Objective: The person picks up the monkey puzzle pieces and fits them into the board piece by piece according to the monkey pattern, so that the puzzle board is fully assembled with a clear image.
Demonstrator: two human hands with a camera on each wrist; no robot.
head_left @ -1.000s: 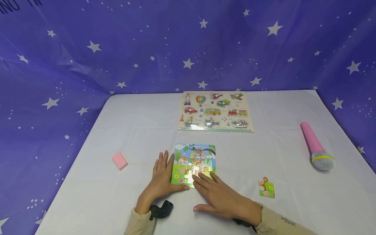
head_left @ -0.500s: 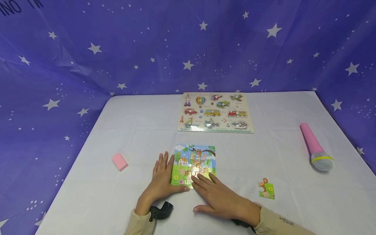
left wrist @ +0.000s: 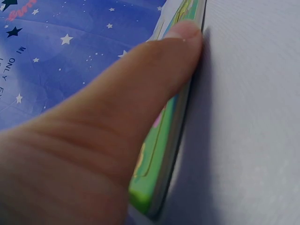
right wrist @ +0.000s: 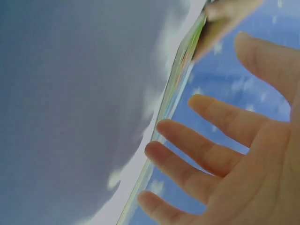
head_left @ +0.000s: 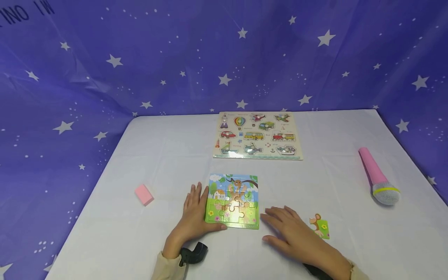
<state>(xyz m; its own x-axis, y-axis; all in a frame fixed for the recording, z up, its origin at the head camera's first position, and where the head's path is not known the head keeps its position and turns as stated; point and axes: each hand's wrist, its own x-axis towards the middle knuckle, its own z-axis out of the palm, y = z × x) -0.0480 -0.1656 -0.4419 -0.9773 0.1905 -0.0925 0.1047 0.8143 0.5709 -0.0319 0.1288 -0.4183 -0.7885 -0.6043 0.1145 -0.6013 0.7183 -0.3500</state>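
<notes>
A square jigsaw puzzle [head_left: 232, 200], showing a house, a tree branch and grass, lies flat on the table in its green-edged frame. My left hand [head_left: 192, 217] rests along its left side with the fingers straight, and the thumb touches the near edge; the left wrist view shows the thumb [left wrist: 154, 70] on that edge. To the right of the puzzle, my right hand [head_left: 297, 237] has its fingers spread and holds nothing. A loose puzzle piece [head_left: 323, 228] with a brown animal and a yellow flower lies just beyond the right hand, which covers part of it.
Behind the puzzle lies a wooden vehicle puzzle board [head_left: 258, 136]. A pink block [head_left: 144, 195] is on the left, and a pink toy microphone [head_left: 376, 175] lies on the right. A purple star-patterned cloth [head_left: 196, 54] stands behind the white table [head_left: 168, 147].
My right hand has left the puzzle's lower right part and moved right, toward the loose piece, which it now partly covers. My left hand stays at the puzzle's left side.
</notes>
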